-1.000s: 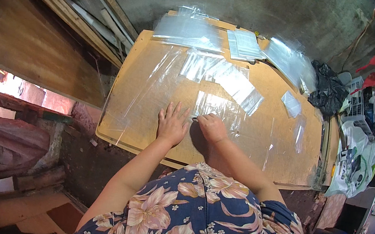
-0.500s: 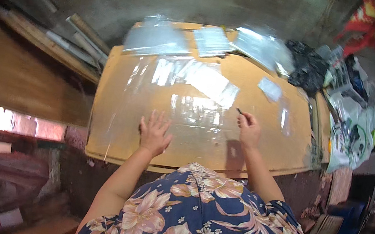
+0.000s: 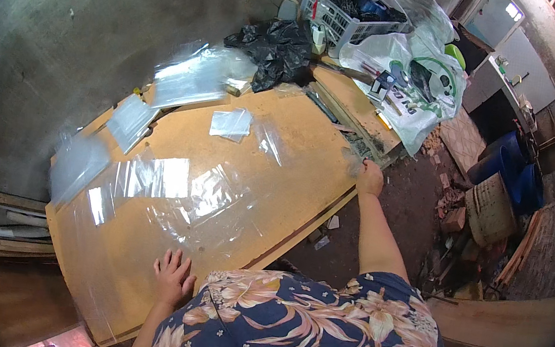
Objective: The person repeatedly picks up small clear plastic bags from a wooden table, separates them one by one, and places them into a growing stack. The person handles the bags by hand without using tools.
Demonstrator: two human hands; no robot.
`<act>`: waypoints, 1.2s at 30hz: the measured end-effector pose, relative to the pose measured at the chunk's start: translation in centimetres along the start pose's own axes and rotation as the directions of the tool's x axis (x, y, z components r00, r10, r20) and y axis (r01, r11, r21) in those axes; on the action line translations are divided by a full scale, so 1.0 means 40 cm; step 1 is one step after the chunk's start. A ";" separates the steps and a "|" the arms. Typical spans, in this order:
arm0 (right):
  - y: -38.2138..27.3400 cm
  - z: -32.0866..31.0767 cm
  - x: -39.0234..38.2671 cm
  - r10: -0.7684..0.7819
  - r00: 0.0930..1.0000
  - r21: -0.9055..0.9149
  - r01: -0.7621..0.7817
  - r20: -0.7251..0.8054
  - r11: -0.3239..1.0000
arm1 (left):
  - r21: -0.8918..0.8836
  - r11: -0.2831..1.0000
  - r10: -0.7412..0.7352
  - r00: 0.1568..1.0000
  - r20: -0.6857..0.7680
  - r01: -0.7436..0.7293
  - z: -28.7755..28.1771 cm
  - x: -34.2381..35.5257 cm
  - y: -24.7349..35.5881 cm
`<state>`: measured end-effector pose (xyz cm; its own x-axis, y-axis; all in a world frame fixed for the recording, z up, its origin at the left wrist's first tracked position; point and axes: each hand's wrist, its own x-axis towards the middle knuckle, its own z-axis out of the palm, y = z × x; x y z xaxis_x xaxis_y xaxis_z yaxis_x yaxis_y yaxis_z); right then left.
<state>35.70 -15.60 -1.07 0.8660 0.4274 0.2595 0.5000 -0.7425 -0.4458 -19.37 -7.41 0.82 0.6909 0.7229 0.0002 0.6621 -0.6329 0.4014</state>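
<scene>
R hand (image 3: pixel 370 179) now at R end of board (image 3: pixel 311 164), fingers curled, hold unclear; L hand (image 3: pixel 172 277) still flat, spread, empty

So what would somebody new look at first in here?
Probably the shiny clear plastic sheets spread over the tan tabletop in the middle. Then maybe the crumpled black bag at the tabletop's far edge, and the flowery dark-blue top at the bottom.

Head-worn fisheye, near tabletop (image 3: pixel 313 146), looking down across it toward grey wall (image 3: pixel 150 21)
</scene>
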 end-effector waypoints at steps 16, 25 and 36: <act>-0.371 -0.014 -0.161 -0.617 0.783 0.218 0.591 0.077 0.777 | 0.276 0.960 0.087 0.887 -0.454 0.047 -0.089 0.114 0.015; -0.841 -0.132 -0.475 -0.997 -0.011 0.575 0.817 0.080 0.037 | -0.160 0.975 -0.206 0.895 -0.397 0.154 -0.361 0.025 0.111; -1.397 -0.023 -0.751 -0.967 -0.188 0.636 0.771 0.174 -0.036 | 0.175 0.676 -0.565 0.656 -0.499 0.716 -0.640 -0.302 -0.274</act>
<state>-18.26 12.58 16.83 -0.6460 0.7270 0.2326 0.6512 0.6839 -0.3290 -42.40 -2.08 19.88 -0.0657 0.9708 0.2306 0.9930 0.0408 0.1110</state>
